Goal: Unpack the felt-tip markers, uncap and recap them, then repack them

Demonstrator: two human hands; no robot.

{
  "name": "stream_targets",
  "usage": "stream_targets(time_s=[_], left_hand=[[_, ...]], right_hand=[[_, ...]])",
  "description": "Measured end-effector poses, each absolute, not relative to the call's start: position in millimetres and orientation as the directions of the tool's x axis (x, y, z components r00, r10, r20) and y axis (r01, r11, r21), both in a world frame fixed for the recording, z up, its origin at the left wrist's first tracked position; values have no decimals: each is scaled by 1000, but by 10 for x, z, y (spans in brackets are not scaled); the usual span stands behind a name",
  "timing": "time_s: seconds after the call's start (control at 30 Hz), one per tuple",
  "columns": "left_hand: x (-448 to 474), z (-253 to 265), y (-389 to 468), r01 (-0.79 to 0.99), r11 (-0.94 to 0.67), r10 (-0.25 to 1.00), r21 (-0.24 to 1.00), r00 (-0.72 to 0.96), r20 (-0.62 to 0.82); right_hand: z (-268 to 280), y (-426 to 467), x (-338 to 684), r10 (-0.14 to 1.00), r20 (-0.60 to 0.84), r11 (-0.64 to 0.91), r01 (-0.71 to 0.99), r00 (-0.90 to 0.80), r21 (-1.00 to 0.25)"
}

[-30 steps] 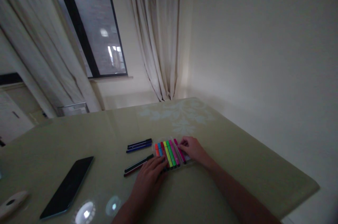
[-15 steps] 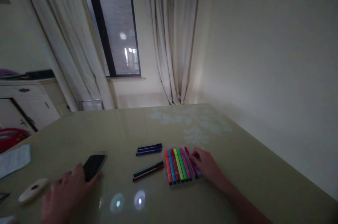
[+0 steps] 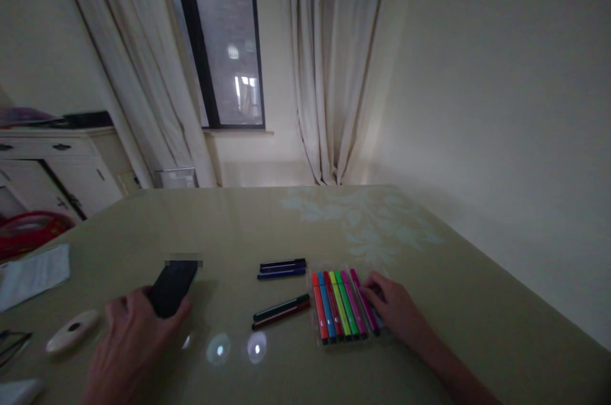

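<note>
My left hand (image 3: pixel 138 335) is closed around a black smartphone (image 3: pixel 172 287), thumb on one side and fingers on the other. The phone is tilted, and a shadow falls on the table beside it. At the right end of a clear marker case, my right hand (image 3: pixel 389 300) has its fingers curled against a purple marker (image 3: pixel 365 303); the exact fingertip contact is partly hidden. In the case lie several bright markers, among them an orange marker (image 3: pixel 320 306) and a green marker (image 3: pixel 350 306). To their left rest blue pens (image 3: pixel 281 270) and a dark green marker (image 3: pixel 280 307).
Left of my left hand lies a white oval object (image 3: pixel 71 332) with a dark spot. A pale sheet (image 3: pixel 35 274) and a red basket-like object (image 3: pixel 35 230) are farther left. The glossy table (image 3: pixel 229 227) meets the wall at right.
My left hand has lifted the phone, raising its far end. My right hand stays at the purple marker. The whole view has shifted slightly.
</note>
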State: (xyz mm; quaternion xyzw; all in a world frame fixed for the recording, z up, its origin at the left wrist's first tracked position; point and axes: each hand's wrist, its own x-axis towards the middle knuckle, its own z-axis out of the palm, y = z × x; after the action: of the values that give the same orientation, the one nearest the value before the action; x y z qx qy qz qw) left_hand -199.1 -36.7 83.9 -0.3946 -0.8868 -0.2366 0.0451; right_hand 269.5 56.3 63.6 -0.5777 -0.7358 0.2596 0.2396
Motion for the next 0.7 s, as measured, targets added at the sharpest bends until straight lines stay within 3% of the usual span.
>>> stream_targets(time_s=[0.1,0.4,0.7], left_hand=[[-1833,1015,-425,730,569,709,379,-669,223],[-1561,1171,-530,736,484,584,473,-674,453],[-1502,1185,-552,737,420,522,530,-673,523]], right_hand=[[628,561,2709,973,48,201,722,-226,-662],[631,557,2706,972,63,215,741,-228,-636],[603,552,2728,970,59,221,745,-237,-630]])
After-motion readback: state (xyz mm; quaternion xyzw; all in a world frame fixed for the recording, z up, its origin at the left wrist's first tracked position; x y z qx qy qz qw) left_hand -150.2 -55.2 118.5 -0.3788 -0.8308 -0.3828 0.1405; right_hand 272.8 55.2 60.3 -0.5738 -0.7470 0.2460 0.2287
